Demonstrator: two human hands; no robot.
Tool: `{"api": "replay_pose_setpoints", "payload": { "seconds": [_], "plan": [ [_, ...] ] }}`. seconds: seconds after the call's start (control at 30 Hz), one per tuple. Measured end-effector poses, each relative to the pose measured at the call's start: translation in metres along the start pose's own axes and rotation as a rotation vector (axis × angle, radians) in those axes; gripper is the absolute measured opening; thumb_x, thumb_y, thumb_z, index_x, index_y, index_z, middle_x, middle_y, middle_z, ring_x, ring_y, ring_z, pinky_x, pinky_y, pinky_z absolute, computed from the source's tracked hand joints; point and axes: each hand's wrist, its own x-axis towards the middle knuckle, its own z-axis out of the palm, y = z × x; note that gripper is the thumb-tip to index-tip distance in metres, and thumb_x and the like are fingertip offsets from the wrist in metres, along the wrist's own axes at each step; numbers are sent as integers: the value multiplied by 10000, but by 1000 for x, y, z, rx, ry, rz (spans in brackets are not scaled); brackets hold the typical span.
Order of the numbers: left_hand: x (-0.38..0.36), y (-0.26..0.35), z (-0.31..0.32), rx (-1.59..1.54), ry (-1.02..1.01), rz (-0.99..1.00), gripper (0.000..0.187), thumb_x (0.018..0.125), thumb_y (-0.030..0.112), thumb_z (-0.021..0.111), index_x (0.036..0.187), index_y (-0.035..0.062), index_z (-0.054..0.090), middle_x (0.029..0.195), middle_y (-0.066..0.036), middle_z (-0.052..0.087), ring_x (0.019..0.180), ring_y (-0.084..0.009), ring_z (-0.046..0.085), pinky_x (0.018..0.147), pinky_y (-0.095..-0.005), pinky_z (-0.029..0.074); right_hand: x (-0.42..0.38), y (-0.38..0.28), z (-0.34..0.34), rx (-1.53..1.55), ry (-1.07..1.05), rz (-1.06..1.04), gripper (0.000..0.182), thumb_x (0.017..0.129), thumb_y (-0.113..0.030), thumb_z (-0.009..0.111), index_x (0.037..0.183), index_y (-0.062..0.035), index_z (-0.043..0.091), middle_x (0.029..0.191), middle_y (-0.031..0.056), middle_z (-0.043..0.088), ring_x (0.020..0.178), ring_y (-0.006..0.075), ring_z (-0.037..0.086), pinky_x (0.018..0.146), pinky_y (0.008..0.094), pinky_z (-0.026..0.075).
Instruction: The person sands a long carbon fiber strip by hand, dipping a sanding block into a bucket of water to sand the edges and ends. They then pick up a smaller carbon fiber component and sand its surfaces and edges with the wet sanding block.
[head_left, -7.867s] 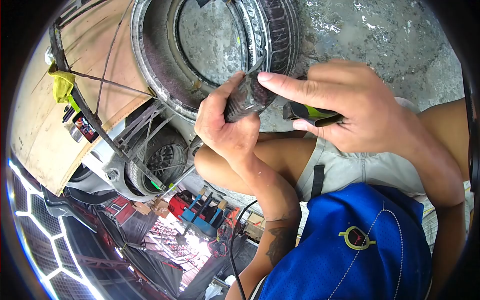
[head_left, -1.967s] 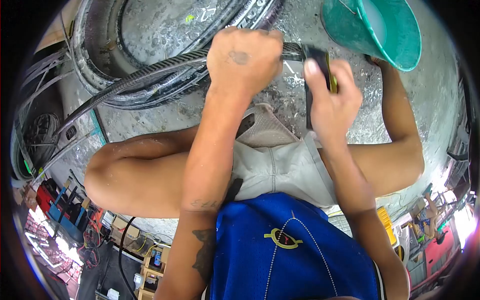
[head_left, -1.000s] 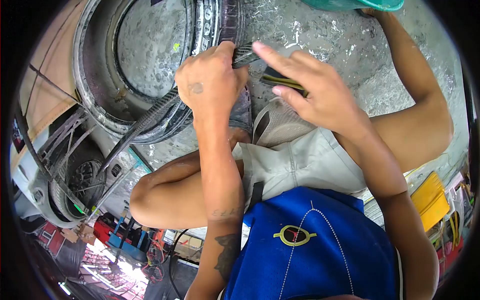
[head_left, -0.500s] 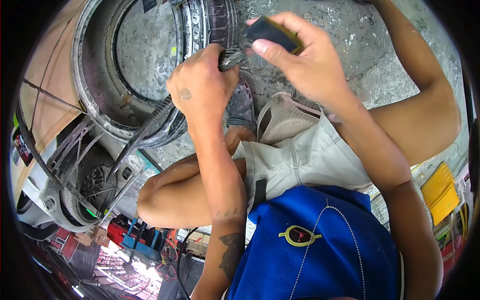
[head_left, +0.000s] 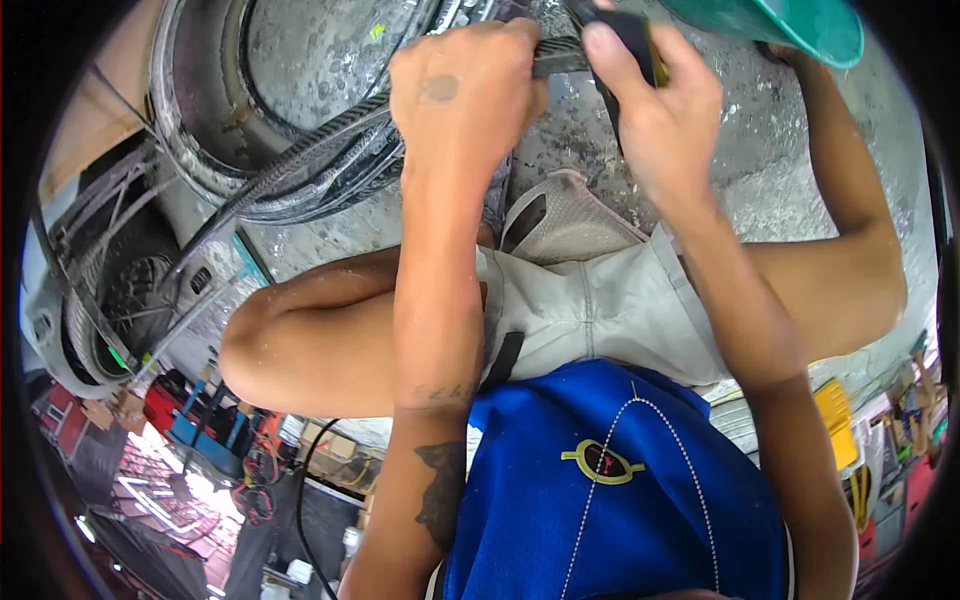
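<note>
My left hand (head_left: 462, 100) is closed around a long dark strip (head_left: 300, 150) with a ribbed, woven-looking surface. The strip trails down to the left, across the tire (head_left: 185, 110), and its short free end sticks out past my fist toward the right. My right hand (head_left: 665, 125) pinches a flat black piece with a yellowish edge (head_left: 630, 45) between thumb and fingers, right at the strip's end. A narrow dark tail hangs below that piece. Exactly what the black piece is, I cannot tell.
A teal basin (head_left: 815, 35) enters at the top right. My bent legs frame the stained concrete floor (head_left: 740, 110). At the left lies a small wheel (head_left: 110, 300) among loose strips; a yellow plastic piece (head_left: 836, 425) sits at the right. Boxes and cables clutter the lower left.
Both hands have shifted up and right in view, and the strip is stretched straighter. The black piece has turned more upright against the strip's end. The teal basin has come into view.
</note>
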Motion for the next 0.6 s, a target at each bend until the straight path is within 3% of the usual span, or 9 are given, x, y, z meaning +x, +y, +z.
{"api": "replay_pose_setpoints", "payload": {
  "seconds": [0.1, 0.3, 0.37, 0.43, 0.5, 0.53, 0.6],
  "plan": [
    [2, -4, -1, -69, -78, -56, 209, 722, 231, 731, 895, 119, 698, 827, -112, 717, 769, -360, 689, 665, -467, 535, -18, 15, -2, 84, 69, -10, 175, 923, -127, 747, 959, 37, 702, 944, 31, 710, 772, 35, 534, 687, 222, 459],
    [0, -2, 5, -57, -42, -62, 208, 694, 206, 727, 890, 140, 699, 798, -84, 715, 746, -327, 698, 639, -452, 541, 10, 9, 4, 217, -29, -61, 184, 928, -127, 747, 989, 36, 690, 945, 28, 692, 776, 41, 533, 703, 221, 465],
    [2, -6, 2, -39, -40, -66, 210, 687, 199, 726, 886, 137, 697, 784, -79, 711, 730, -321, 697, 634, -449, 542, -10, 17, -3, 79, 69, -9, 201, 926, -143, 753, 1012, 29, 694, 890, 2, 658, 771, 51, 531, 707, 227, 466],
    [2, -4, 3, -78, -55, -69, 209, 685, 195, 723, 875, 117, 687, 761, -80, 702, 710, -322, 693, 625, -446, 541, -12, 17, 1, 159, 76, -26, 226, 928, -167, 753, 1024, 30, 696, 860, -5, 637, 772, 57, 530, 711, 235, 467],
    [-2, -4, 8, -97, -18, -50, 197, 684, 190, 720, 859, 108, 681, 762, -84, 704, 702, -324, 691, 623, -449, 542, -1, 4, 1, 62, 13, -44, 299, 951, -106, 707, 1184, 67, 639, 1026, 57, 667, 889, 92, 586, 836, 248, 484],
    [-2, -3, 9, -95, 5, -52, 183, 691, 191, 717, 851, 111, 680, 761, -86, 704, 701, -325, 692, 620, -450, 542, 12, 2, 8, 102, 55, -59, 231, 932, -166, 741, 1031, 37, 694, 880, 9, 661, 796, 60, 554, 715, 241, 474],
    [0, -4, 6, -114, 40, -28, 150, 715, 193, 709, 841, 114, 685, 771, -91, 711, 700, -323, 699, 620, -449, 548, 8, 1, 6, 52, 72, -48, 233, 931, -162, 740, 1045, 36, 695, 881, 7, 660, 796, 61, 557, 716, 239, 474]
  ]
}}
